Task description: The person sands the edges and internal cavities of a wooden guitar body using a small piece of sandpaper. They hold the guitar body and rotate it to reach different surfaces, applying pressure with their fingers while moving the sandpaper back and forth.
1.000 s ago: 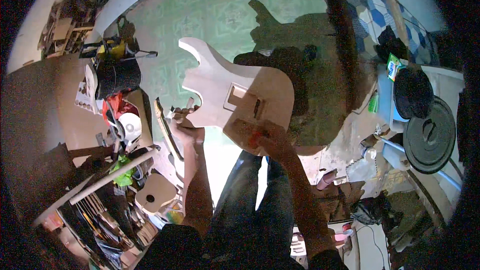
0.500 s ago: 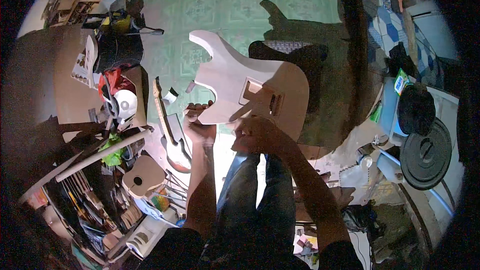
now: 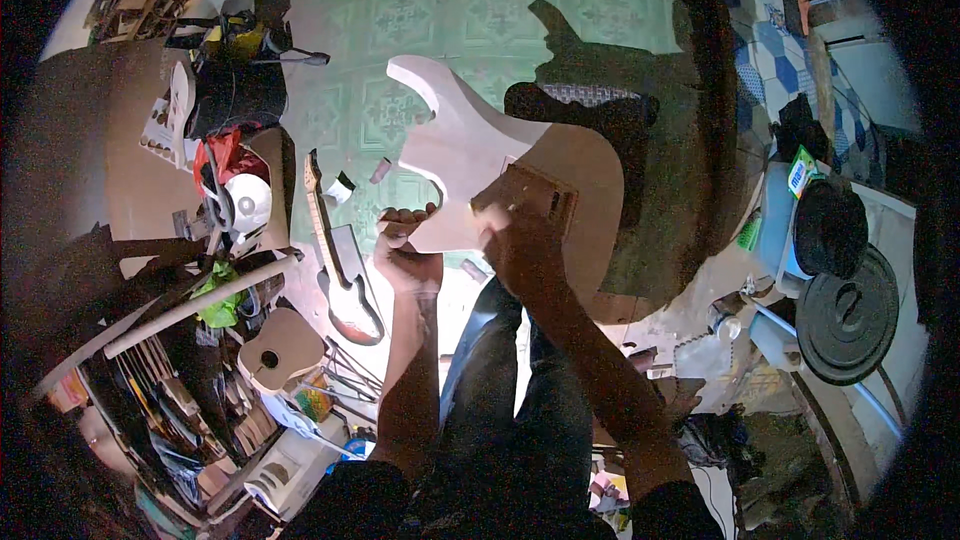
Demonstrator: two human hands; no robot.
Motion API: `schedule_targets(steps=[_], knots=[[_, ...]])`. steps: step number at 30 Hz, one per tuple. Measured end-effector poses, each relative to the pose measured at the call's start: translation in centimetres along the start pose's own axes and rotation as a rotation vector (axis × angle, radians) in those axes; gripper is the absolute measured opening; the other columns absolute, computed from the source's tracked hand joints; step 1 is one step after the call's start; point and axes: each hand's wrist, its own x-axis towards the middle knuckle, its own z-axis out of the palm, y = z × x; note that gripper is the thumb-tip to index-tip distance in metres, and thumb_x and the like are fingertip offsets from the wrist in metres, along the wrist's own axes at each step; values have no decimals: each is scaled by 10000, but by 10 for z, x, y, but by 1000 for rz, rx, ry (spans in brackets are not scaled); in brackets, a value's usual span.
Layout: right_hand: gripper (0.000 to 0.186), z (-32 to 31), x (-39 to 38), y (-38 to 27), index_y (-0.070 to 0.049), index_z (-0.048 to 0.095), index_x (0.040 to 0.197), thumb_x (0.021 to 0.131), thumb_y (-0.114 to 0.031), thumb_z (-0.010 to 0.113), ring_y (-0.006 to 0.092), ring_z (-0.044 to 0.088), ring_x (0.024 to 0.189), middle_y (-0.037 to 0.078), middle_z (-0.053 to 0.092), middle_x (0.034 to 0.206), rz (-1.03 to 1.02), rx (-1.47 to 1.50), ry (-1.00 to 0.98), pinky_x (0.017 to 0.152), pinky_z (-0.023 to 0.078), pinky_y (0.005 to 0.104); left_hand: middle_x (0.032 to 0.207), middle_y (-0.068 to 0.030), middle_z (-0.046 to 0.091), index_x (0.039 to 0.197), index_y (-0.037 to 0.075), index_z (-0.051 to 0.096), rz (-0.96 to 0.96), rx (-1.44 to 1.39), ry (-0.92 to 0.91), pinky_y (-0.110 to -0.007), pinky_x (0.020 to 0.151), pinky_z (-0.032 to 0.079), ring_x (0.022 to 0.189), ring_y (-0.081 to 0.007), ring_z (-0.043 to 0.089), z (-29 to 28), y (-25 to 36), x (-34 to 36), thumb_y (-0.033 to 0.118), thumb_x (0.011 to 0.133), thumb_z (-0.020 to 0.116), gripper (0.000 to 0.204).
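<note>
An unfinished, pale electric guitar body [image 3: 470,135] lies before me, its long horn aimed up and left. My left hand [image 3: 408,250] is closed round the shorter horn at the near left corner, knuckles showing. Over the face of the body is my right hand [image 3: 515,240], curled with its fingertips against the wood beside the routed cavity [image 3: 530,185]. Whatever those fingers pinch, if anything, is hidden. The hand's shadow darkens the cavity.
On the left are a small sunburst electric guitar [image 3: 352,310], a hollow acoustic guitar body [image 3: 280,350] and a rack of wood strips [image 3: 170,390]. A round black lid [image 3: 848,315] stands at right. Small scraps lie on the green tiled floor [image 3: 400,20].
My right hand has moved up from the body's near edge onto its face, next to the cavity. The left hand keeps its hold, and the body sits slightly farther right in view.
</note>
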Motion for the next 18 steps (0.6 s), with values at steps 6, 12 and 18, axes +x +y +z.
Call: schedule_targets(steps=[6,12,18], knots=[[216,-5,-6,-22,-31,603,898,774,-206,619,300,586,713,185,580,805,-310,-394,58,641,483,460,778,-55,545,879,75,507,34,47,148,-451,982,406,804,-247,581,17,1,-6,60,587,493,293],[188,-18,11,7,-16,577,916,872,-195,543,333,565,724,195,563,809,-159,82,30,662,467,417,788,-52,545,885,86,505,36,42,149,-452,975,415,801,-238,579,22,1,-7,57,601,481,287],[165,-4,21,8,3,542,970,900,-139,497,375,544,727,206,561,843,75,-102,50,675,444,458,797,-41,524,912,95,485,40,47,129,-446,989,398,823,-226,573,27,-4,-11,46,620,468,296]])
